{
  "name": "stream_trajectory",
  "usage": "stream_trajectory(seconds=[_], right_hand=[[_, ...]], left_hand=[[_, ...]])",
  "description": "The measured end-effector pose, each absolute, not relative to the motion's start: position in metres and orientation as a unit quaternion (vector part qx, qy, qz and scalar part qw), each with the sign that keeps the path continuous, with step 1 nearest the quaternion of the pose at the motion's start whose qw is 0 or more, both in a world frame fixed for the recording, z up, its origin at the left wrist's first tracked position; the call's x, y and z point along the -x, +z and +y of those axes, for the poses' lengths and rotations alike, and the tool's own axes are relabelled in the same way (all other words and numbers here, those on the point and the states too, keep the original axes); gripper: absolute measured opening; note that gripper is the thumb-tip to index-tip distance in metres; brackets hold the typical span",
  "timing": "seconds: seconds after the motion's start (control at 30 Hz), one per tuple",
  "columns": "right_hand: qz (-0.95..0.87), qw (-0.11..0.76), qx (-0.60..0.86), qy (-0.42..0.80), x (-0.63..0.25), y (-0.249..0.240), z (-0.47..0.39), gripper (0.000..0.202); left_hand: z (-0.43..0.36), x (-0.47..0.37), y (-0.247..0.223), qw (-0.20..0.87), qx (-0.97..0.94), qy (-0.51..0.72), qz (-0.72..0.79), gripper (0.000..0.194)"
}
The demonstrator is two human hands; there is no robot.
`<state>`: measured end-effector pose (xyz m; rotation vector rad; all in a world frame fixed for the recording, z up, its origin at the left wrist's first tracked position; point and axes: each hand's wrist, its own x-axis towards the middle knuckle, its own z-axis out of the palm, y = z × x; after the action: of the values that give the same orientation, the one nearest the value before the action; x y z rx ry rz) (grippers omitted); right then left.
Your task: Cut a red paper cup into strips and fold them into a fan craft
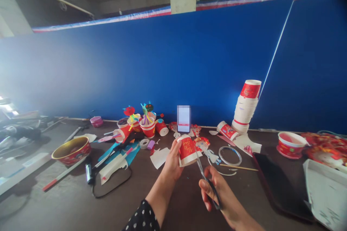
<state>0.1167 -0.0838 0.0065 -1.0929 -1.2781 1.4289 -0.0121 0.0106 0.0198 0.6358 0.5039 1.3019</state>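
My left hand (173,160) grips a red and white paper cup (187,150) by its left side, thumb on the printed wall. The cup is tilted, held above the dark table. My right hand (217,191) has its fingers through the handles of a pair of scissors (206,177). The scissor blades point up and left and meet the right side of the cup; whether they are cutting into the wall I cannot tell. Just beyond the cup, a phone (184,119) stands upright, its screen blurred.
Left of my hands lie paper scraps (159,157), a tape roll (144,143), a glue gun (89,173) and a red-gold bowl (72,148). Decorated cups (148,128) stand behind. To the right are a tall cup stack (245,110), a white ring (230,156), a wooden stick (239,168) and a dark tray (279,184).
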Motion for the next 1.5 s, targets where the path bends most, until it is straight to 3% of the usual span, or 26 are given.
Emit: stream_trajectory(seconds=[0.9, 1.27, 1.5], right_hand=[[-0.474, 0.464, 0.495, 0.561, -0.112, 0.006, -0.078, 0.064], [-0.482, 0.461, 0.494, 0.558, -0.112, 0.008, -0.08, 0.062], [-0.501, 0.457, 0.491, 0.547, -0.112, 0.006, -0.08, 0.057]], left_hand=[[0.006, 0.011, 0.022, 0.715, -0.332, 0.573, 0.223, 0.025], [0.005, 0.011, 0.023, 0.717, -0.324, 0.575, 0.221, 0.028], [0.006, 0.012, 0.021, 0.714, -0.34, 0.574, 0.212, 0.018]])
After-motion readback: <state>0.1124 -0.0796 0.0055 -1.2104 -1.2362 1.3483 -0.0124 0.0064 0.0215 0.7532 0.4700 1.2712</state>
